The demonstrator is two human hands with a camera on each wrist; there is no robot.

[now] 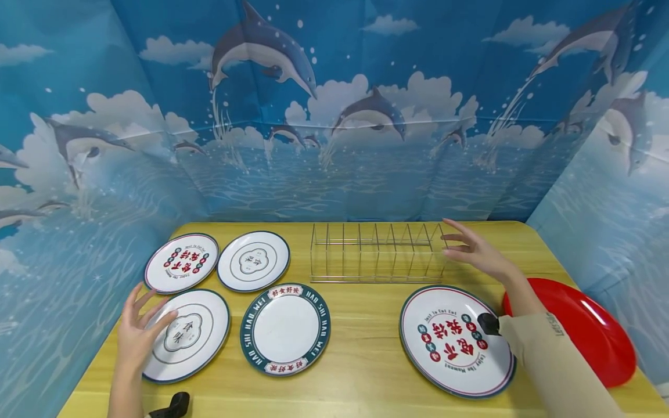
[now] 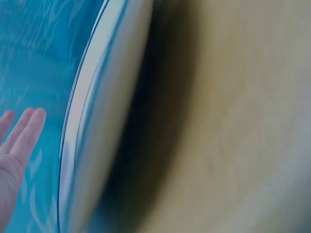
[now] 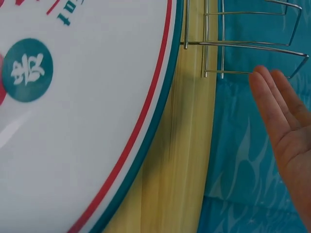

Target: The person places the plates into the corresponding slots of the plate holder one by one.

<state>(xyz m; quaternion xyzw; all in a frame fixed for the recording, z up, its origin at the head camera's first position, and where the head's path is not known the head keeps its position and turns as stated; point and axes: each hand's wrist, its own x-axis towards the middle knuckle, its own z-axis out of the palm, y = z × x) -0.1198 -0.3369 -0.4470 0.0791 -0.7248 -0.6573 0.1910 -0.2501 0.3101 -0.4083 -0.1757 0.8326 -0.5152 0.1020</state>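
My left hand is over the left edge of a white plate with grey lettering, thumb and fingers spread apart. Nothing is held in it; in the left wrist view its fingers look straight beside a blurred plate rim. At the back, my right hand reaches to the right end of a wire plate rack, fingers extended and holding nothing. The right wrist view shows those fingertips close to the rack's end wire; contact is unclear. Below that arm lies a large white plate with red lettering.
A red plate lies at the right, partly behind my sleeve. On the left are a red-lettered plate, a white plate with a grey emblem, and a green-rimmed plate. A dolphin-print cloth hangs behind the table.
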